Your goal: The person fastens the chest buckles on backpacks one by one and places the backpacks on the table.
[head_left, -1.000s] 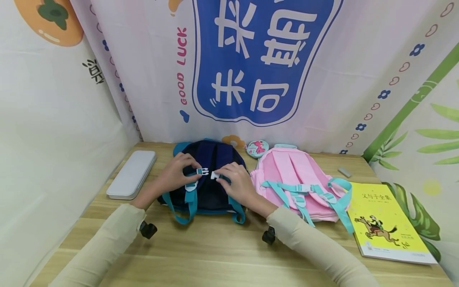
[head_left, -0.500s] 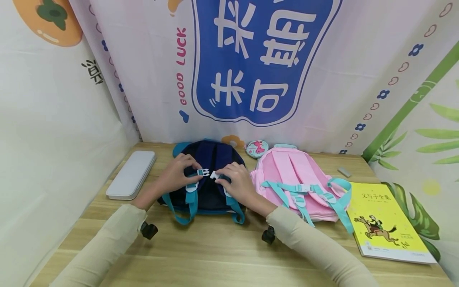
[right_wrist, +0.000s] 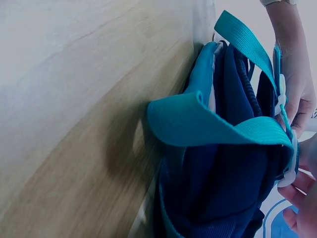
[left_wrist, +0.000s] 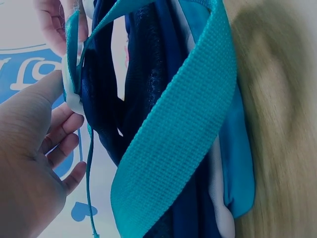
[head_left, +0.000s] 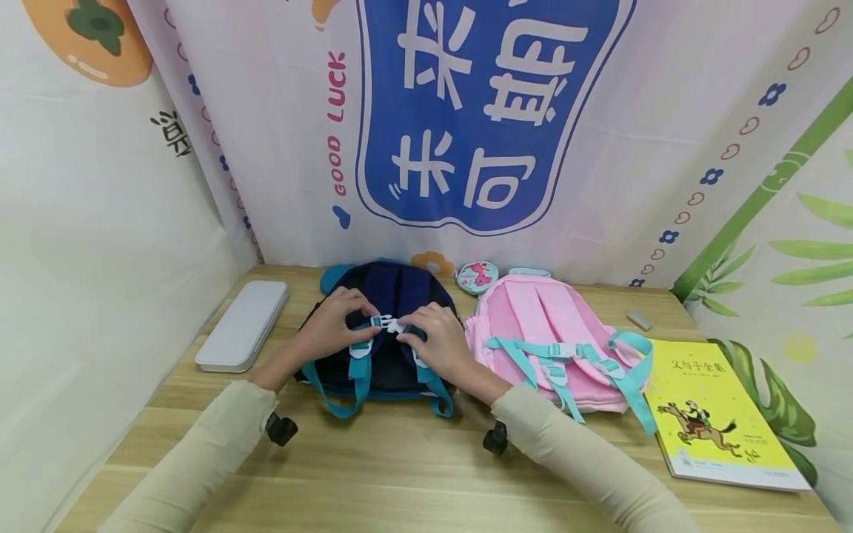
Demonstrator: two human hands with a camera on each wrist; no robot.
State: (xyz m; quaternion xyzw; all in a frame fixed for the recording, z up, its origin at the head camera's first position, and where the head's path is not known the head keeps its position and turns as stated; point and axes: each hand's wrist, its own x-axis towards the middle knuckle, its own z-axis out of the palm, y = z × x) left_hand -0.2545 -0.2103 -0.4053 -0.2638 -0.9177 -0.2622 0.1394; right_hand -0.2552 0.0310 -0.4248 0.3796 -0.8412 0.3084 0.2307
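A dark navy backpack (head_left: 389, 296) with teal straps (head_left: 357, 377) lies straps-up on the wooden table (head_left: 400, 474). My left hand (head_left: 333, 322) pinches the left half of its white chest buckle (head_left: 382, 322). My right hand (head_left: 436, 337) pinches the right half, and the two halves meet at the middle of the bag. In the left wrist view a wide teal strap (left_wrist: 178, 124) crosses the navy fabric (left_wrist: 148, 99), with my left hand (left_wrist: 34, 163) beside it. In the right wrist view the teal strap (right_wrist: 223, 124) loops over the bag (right_wrist: 223, 198).
A pink backpack (head_left: 553, 326) with teal straps lies right of the navy one. A yellow book (head_left: 716, 414) sits at the right edge, a grey pencil case (head_left: 243, 326) at the left, a small eraser (head_left: 640, 320) and a round pink pouch (head_left: 477, 275) near the backdrop.
My hands have moved toward each other, and the two white buckle halves, apart a second ago, now touch at the middle of the navy backpack.
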